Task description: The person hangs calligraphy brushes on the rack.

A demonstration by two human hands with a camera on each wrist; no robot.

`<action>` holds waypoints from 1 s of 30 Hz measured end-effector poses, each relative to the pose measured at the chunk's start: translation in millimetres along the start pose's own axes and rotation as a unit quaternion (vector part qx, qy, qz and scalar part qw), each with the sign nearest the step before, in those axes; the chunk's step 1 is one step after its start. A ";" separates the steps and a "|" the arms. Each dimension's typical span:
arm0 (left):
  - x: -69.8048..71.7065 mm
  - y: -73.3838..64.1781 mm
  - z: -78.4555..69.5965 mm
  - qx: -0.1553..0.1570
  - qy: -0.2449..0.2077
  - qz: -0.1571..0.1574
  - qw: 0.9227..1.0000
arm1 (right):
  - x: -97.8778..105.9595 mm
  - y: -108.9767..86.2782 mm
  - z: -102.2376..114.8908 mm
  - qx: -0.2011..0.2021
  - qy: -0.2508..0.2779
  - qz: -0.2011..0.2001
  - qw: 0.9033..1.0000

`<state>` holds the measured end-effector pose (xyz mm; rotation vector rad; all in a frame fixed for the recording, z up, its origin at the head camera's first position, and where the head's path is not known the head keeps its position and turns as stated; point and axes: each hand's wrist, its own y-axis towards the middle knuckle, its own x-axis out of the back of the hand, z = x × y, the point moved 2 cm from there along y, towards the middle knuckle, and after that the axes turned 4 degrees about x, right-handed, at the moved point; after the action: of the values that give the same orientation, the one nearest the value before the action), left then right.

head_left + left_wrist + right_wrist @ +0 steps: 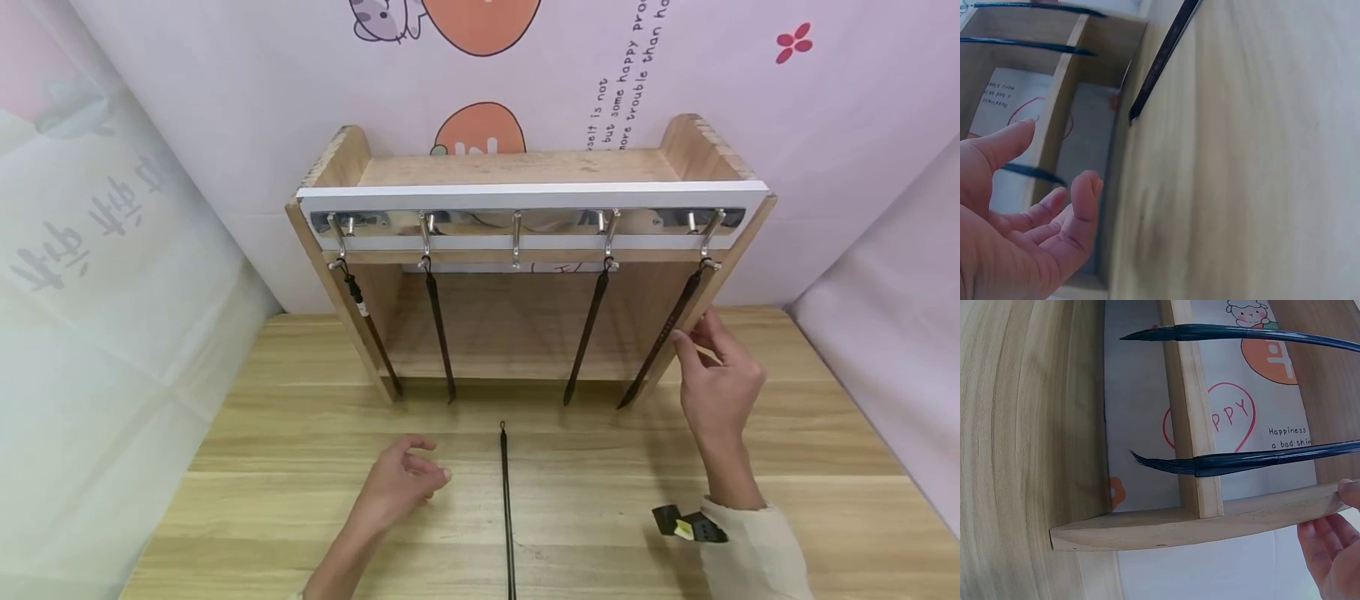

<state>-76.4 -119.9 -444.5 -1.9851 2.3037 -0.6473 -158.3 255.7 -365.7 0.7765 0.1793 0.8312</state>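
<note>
A wooden rack (pixel 517 167) with a metal hook strip stands on the table. My right hand (pixel 722 383) grips the rack's right side panel; in the right wrist view the thumb lies on the front edge of the panel (pixel 1147 534), with fingers behind it. Several dark calligraphy brushes hang by loops from the hooks; the rightmost brush (pixel 663 333) is beside that hand. Over the table my left hand (pixel 397 483) hovers with loosely bent fingers, holding nothing. To its right, another dark brush (pixel 507 508) lies on the wood, loop end toward the rack.
The middle hook (pixel 516 237) carries no brush. Printed white cloth (pixel 570 75) covers the wall behind the rack and both sides. The wood-grain table (pixel 592 492) extends in front. A black strap end (pixel 690 525) sticks out near the right sleeve.
</note>
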 end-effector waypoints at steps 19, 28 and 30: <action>-45.4 -2.5 17.0 0.040 -0.076 0.044 0.995 | 0.6 0.1 -1.7 -0.008 0.007 -0.001 1.000; -60.4 -2.5 11.9 0.030 -0.032 0.046 0.998 | 0.5 0.1 -10.0 -0.011 0.016 -0.001 1.000; -63.3 -1.4 11.7 0.028 -0.005 0.039 0.999 | 0.6 0.1 -9.5 -0.011 0.016 -0.002 1.000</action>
<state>-60.1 -63.0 -470.0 -1.8605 2.3170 -0.6848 -162.0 261.4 -372.4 0.7414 0.1993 0.8406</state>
